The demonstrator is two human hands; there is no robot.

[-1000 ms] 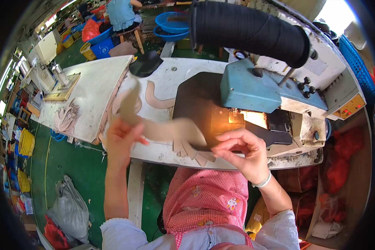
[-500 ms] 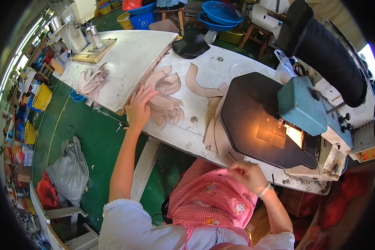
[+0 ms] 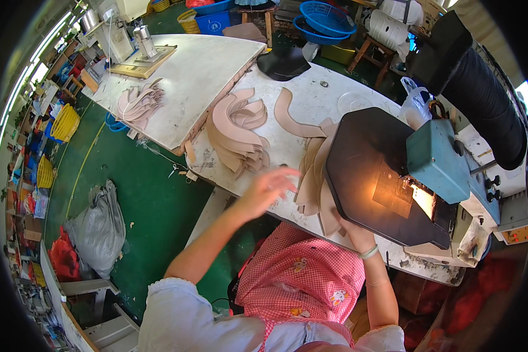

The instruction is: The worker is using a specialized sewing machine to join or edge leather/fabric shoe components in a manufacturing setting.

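Note:
My left hand (image 3: 270,189) hovers over the table's near edge, its fingers apart and slightly blurred, holding nothing. Left of it lies a loose pile of curved beige pieces (image 3: 232,132), the upper ones overlapping. A single curved strip (image 3: 290,117) sits farther back, its right end by a second stack of beige pieces (image 3: 312,173). That stack runs partly under the black plate (image 3: 364,152) of a blue-green machine (image 3: 437,158). My right hand (image 3: 358,233) reaches in at the plate's near edge, beside the stack's lowest pieces. Its fingers are hidden there.
A lamp lights the plate near the machine head. A thick black hose (image 3: 481,100) rises at the right. A black flat piece (image 3: 283,63) rests on the white table (image 3: 258,82). At the left, a raised board (image 3: 188,76) bears another beige bundle (image 3: 141,104) and a small machine (image 3: 144,50).
My left hand has left the beige pile and moved right, toward the second stack. My right hand has gone from above my lap up to the plate's near edge. The view has shifted slightly.

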